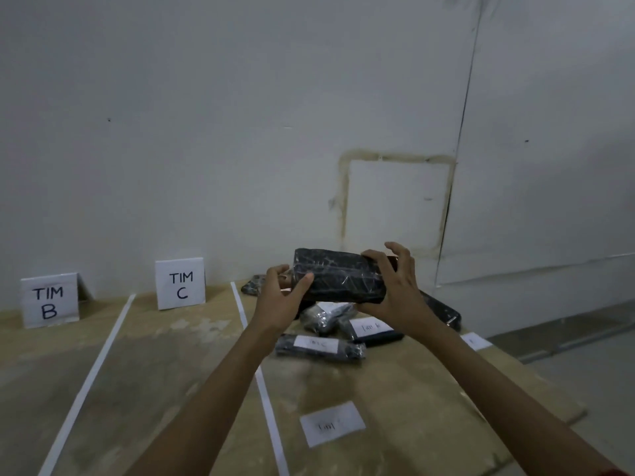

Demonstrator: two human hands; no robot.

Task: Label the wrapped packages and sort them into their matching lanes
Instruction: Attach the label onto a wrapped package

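Two lanes of the wooden board (171, 355), divided by white tape lines (89, 376) and headed by the signs TIM B (49, 300) and TIM C (180, 283), hold no packages in this view, so sorting is judged barely begun. All packages seen lie heaped in a pile (319, 345) right of the second tape line; at least two carry white slips, and a loose label (331, 424) lies nearer the camera. One wrapped package (338, 280), no label on its visible face, is held above the pile. Its left end is gripped by the left hand (280, 304), thumb across the front; the right hand (395, 290) clasps the right end, upper fingers lifted clear.
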